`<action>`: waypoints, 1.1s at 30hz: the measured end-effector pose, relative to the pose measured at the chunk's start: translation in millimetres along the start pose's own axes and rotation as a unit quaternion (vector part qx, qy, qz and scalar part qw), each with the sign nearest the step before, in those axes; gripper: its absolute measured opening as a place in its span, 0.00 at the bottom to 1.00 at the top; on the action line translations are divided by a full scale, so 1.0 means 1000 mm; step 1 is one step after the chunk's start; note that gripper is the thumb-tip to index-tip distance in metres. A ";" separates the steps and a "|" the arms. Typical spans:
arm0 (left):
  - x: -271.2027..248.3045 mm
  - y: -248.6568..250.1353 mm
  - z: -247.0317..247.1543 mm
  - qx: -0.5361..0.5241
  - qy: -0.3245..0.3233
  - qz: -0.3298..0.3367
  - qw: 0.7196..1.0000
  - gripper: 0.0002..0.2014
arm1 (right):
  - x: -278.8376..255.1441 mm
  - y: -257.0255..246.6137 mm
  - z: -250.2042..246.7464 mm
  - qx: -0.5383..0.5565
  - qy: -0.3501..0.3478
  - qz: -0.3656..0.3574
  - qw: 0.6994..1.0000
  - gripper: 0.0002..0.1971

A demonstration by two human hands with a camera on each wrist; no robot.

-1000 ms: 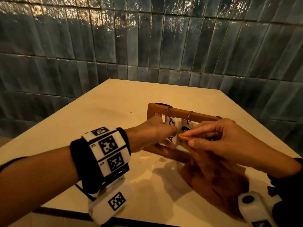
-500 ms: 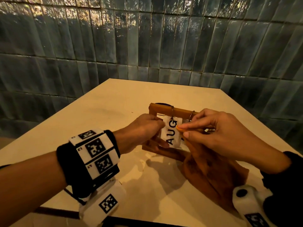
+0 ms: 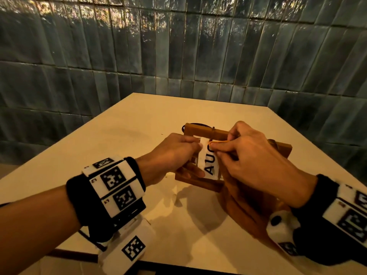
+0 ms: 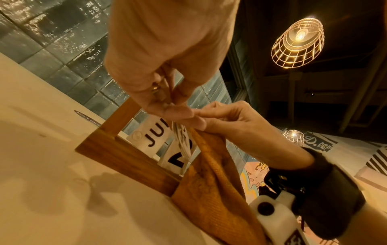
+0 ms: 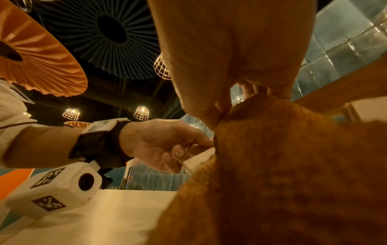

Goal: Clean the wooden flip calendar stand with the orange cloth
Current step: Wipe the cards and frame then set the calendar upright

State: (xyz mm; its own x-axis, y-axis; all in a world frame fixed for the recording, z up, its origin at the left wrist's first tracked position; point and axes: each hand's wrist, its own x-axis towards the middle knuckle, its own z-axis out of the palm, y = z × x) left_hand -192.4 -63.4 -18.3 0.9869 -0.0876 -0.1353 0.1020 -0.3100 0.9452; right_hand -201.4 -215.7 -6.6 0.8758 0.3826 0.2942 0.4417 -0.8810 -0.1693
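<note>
Head view had the stand sitting on the tabletop, roughly mid-table toward the far side, with both hands working at it. Left hand was curled around the stand's left post, and it looked like it was also pinning the hanging cards between thumb and fingers. The top one read AUG from above, while the left wrist view caught a JU-something card and a number card behind. Right hand was pinching the cloth up by the top bar, with the rest of the cloth draped down to the tabletop. Seemed like the wiping was mid-way, working around the top bar and the cards, not the base yet. Next move probably needs the left hand to keep everything steady while the cloth slides along the bar without snagging the rings. Count: one stand, one cloth, two hands, at least three cards visible, though I couldn't tell the full stack. One ring was clear in the head view.
</note>
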 end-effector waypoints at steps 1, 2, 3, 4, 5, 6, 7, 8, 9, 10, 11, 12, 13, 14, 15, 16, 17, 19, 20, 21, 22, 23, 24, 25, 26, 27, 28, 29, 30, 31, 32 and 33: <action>0.000 0.000 0.000 0.005 -0.002 0.001 1.000 0.06 | 0.001 -0.001 0.000 0.003 0.006 -0.003 1.000 0.17; 0.000 0.001 0.000 0.010 -0.005 0.004 1.000 0.07 | 0.002 -0.002 0.001 0.005 0.014 -0.008 1.000 0.17; -0.001 0.002 0.000 0.016 -0.008 0.009 1.000 0.10 | 0.004 -0.003 0.002 0.008 0.023 -0.013 1.000 0.16; -0.001 0.003 0.001 0.021 -0.008 0.014 1.000 0.12 | 0.005 -0.004 0.003 0.010 0.027 -0.015 0.999 0.16; 0.000 0.003 0.001 0.023 -0.007 0.015 1.000 0.12 | 0.006 -0.004 0.003 0.009 0.025 -0.014 1.000 0.16; 0.000 0.003 0.001 0.023 -0.004 0.013 1.000 0.11 | 0.005 -0.004 0.003 0.004 0.019 -0.012 1.000 0.17; 0.000 0.003 0.001 0.022 -0.002 0.009 1.000 0.09 | 0.005 -0.003 0.001 -0.002 0.011 -0.009 1.000 0.17; 0.000 0.003 0.001 0.022 -0.001 0.006 1.000 0.07 | 0.004 -0.002 0.000 -0.007 0.004 -0.005 1.000 0.17; 0.001 0.002 0.001 0.021 0.002 0.006 1.000 0.07 | 0.003 -0.001 -0.002 -0.012 -0.001 -0.002 1.000 0.17; 0.002 0.002 0.002 0.022 0.002 0.005 1.000 0.07 | 0.003 -0.001 -0.003 -0.016 -0.003 -0.002 1.000 0.17; 0.002 0.002 0.002 0.028 0.000 0.008 1.000 0.07 | 0.003 -0.003 -0.003 -0.018 -0.002 -0.006 1.000 0.17; 0.001 0.003 0.002 0.037 -0.001 0.015 0.999 0.08 | 0.004 -0.005 -0.003 -0.022 0.003 -0.016 1.000 0.16; 0.001 0.003 0.002 0.045 -0.002 0.021 0.999 0.11 | 0.005 -0.007 -0.002 -0.025 0.008 -0.028 0.999 0.16; 0.002 0.003 0.002 0.049 -0.001 0.022 0.999 0.12 | 0.006 -0.007 -0.001 -0.028 0.010 -0.038 0.999 0.17; 0.003 0.002 0.001 0.050 0.000 0.019 0.999 0.11 | 0.006 -0.007 0.000 -0.031 0.005 -0.039 0.999 0.17; 0.003 0.002 0.001 0.047 0.000 0.010 0.999 0.09 | 0.006 -0.005 0.001 -0.031 -0.006 -0.032 0.999 0.17; 0.003 0.001 0.000 0.045 -0.001 0.003 0.999 0.07 | 0.005 -0.002 0.000 -0.026 -0.017 -0.016 0.999 0.18; 0.006 0.000 -0.003 0.054 0.000 -0.003 0.999 0.08 | 0.001 0.009 -0.005 -0.016 -0.020 0.009 1.000 0.16; 0.007 0.000 -0.003 0.064 -0.001 -0.003 0.998 0.08 | -0.001 0.015 -0.008 -0.012 -0.011 0.014 1.000 0.15; 0.007 0.001 -0.004 0.079 -0.005 0.000 0.997 0.07 | -0.005 0.020 -0.012 -0.004 0.003 0.018 1.000 0.13; 0.007 0.002 -0.006 0.098 -0.010 0.004 0.995 0.06 | -0.010 0.025 -0.017 0.009 0.018 0.024 0.999 0.11; 0.007 0.002 -0.008 0.124 -0.017 0.008 0.992 0.07 | -0.015 0.029 -0.022 0.032 0.028 0.034 0.999 0.08; 0.008 0.003 -0.010 0.155 -0.026 0.010 0.987 0.09 | -0.021 0.032 -0.027 0.057 0.030 0.043 0.997 0.06; 0.008 0.003 -0.013 0.191 -0.041 0.009 0.981 0.10 | -0.028 0.034 -0.031 0.083 0.027 0.053 0.995 0.06; 0.007 0.004 -0.017 0.226 -0.059 0.007 0.972 0.11 | -0.034 0.036 -0.035 0.108 0.020 0.062 0.992 0.06; 0.007 0.005 -0.021 0.258 -0.077 0.004 0.963 0.12 | -0.040 0.037 -0.037 0.130 0.012 0.072 0.989 0.06; 0.006 0.007 -0.024 0.290 -0.086 0.005 0.953 0.12 | -0.046 0.038 -0.038 0.146 0.004 0.079 0.986 0.05; 0.005 0.010 -0.027 0.324 -0.083 0.012 0.943 0.11 | -0.051 0.038 -0.039 0.156 -0.004 0.083 0.984 0.05; 0.004 0.016 -0.029 0.356 -0.068 0.027 0.932 0.09 | -0.055 0.040 -0.039 0.161 -0.013 0.086 0.983 0.05; 0.003 0.022 -0.031 0.385 -0.044 0.048 0.921 0.06 | -0.058 0.040 -0.038 0.160 -0.021 0.088 0.983 0.05; 0.003 0.030 -0.032 0.413 -0.013 0.076 0.907 0.06 | -0.061 0.042 -0.038 0.155 -0.030 0.091 0.983 0.06; 0.004 0.037 -0.032 0.439 0.018 0.113 0.891 0.07 | -0.063 0.044 -0.038 0.153 -0.034 0.094 0.983 0.06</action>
State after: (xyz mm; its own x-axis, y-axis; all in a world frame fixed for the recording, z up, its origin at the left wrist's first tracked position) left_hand -180.8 -44.5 25.7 0.9748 -0.2165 0.0533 -0.2214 -0.9108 0.3485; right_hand -244.3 -288.7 3.4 0.9541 0.2473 0.1689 0.2990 -0.8175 -0.4922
